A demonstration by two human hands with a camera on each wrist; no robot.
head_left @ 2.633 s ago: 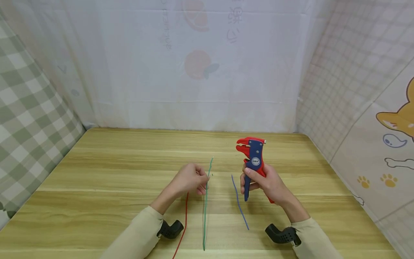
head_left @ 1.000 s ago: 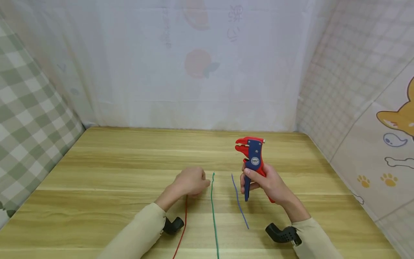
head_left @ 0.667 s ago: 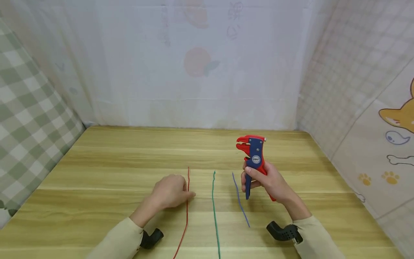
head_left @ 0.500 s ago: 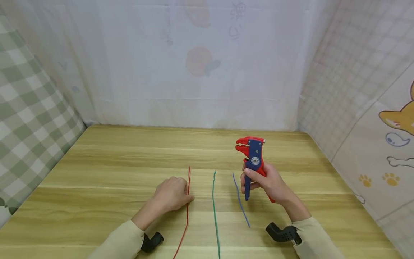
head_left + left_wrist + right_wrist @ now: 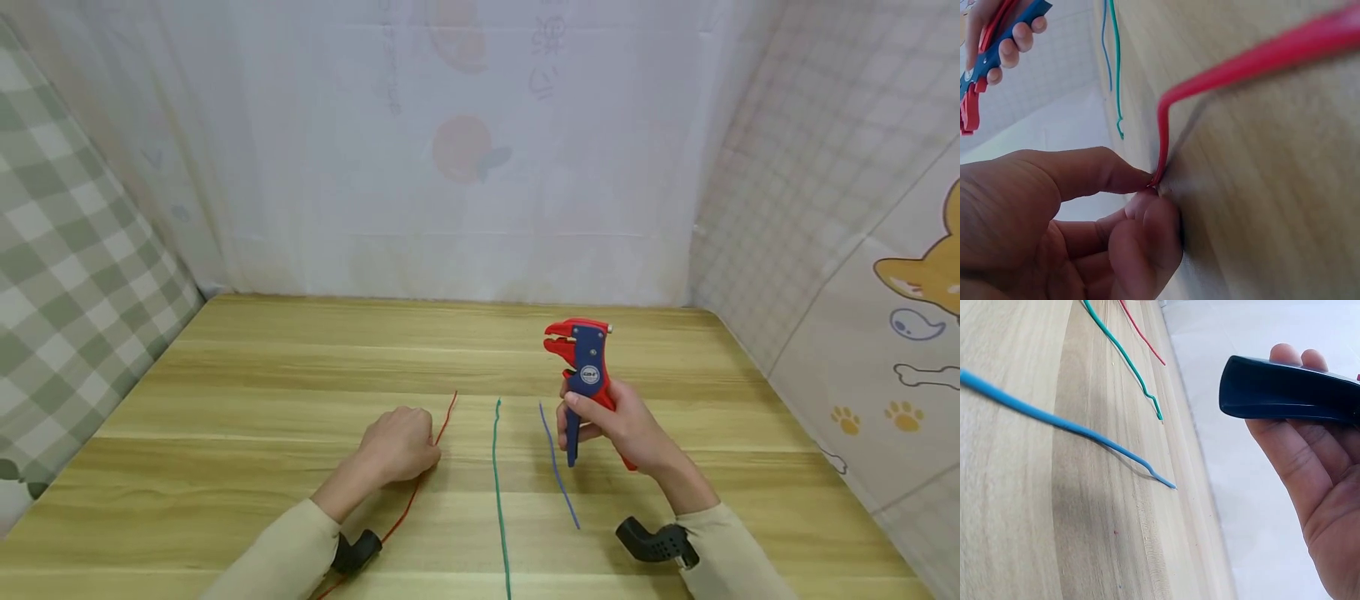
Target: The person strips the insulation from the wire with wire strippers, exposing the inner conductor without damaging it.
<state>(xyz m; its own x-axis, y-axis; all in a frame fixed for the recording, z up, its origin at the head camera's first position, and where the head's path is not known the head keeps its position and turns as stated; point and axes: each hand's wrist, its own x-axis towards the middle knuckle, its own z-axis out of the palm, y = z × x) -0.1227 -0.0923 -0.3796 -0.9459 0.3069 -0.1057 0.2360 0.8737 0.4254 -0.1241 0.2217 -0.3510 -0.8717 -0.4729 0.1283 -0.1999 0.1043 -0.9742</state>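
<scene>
Between thumb and fingertips my left hand [image 5: 399,446] pinches a red wire [image 5: 447,417] close over the table. In the left wrist view the red wire [image 5: 1260,62] runs from the pinch toward the camera with a sharp bend. My right hand [image 5: 615,423] grips a red and blue wire stripper [image 5: 588,358] by its handles, its jaws pointing left and apart. A dark blue handle [image 5: 1285,387] fills much of the right wrist view. A green wire [image 5: 497,483] and a shorter blue wire [image 5: 557,471] lie between the hands.
The wooden table [image 5: 300,350] reaches back to a pale hanging curtain [image 5: 337,167]. A green checked cloth [image 5: 75,250] borders the left side, a patterned cloth [image 5: 825,250] the right. Black wrist cameras [image 5: 358,550] sit on both sleeves.
The left hand has let go of the green wire, which lies lower on the table, moved left and taken hold of the red wire, now slanted. The right hand stays put with the wire stripper.
</scene>
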